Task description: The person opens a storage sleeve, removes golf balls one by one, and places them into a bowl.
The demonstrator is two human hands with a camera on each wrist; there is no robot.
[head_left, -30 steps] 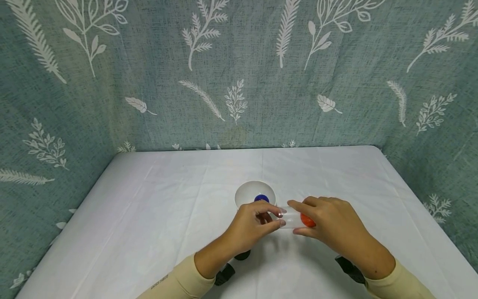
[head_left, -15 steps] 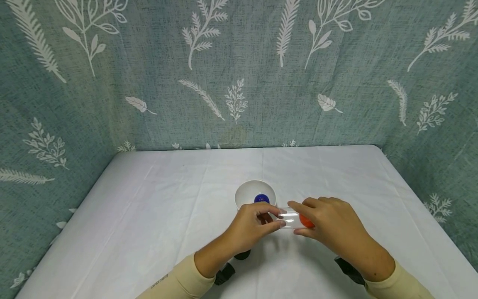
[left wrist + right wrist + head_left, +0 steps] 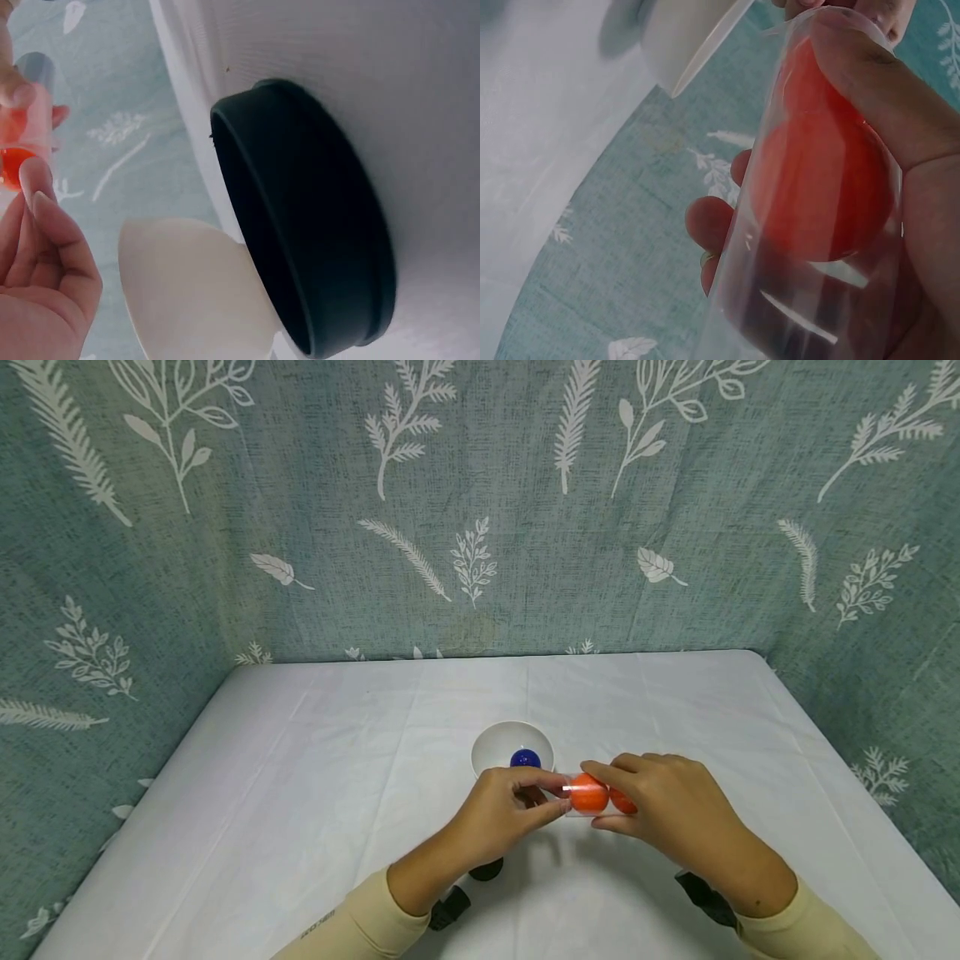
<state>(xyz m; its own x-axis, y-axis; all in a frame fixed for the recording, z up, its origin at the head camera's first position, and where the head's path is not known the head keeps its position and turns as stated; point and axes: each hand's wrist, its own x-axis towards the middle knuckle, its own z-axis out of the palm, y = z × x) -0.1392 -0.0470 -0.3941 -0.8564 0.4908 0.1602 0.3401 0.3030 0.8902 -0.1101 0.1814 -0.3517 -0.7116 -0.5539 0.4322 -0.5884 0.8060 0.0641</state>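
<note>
- Right hand (image 3: pixel 667 793) is wrapped round the clear plastic tube (image 3: pixel 825 277), with the thumb along its side; this grip should be firm but not squeeze the thin wall.
- Left hand (image 3: pixel 502 802) pinches the other end of this tube, between thumb and fingers.
- Inside the tube, in the air above the white cloth-covered table (image 3: pixel 337 760), sit two orange balls, one near the left fingertips (image 3: pixel 588 793), one partly behind the right fingers (image 3: pixel 622 802).
- It would be wise, I think, to keep the tube level, because the balls may roll; whether its ends are open, I cannot tell.
- Beyond the left hand stands the white round bowl (image 3: pixel 493 747) with a shiny blue ball (image 3: pixel 525 758); better not to knock it.
</note>
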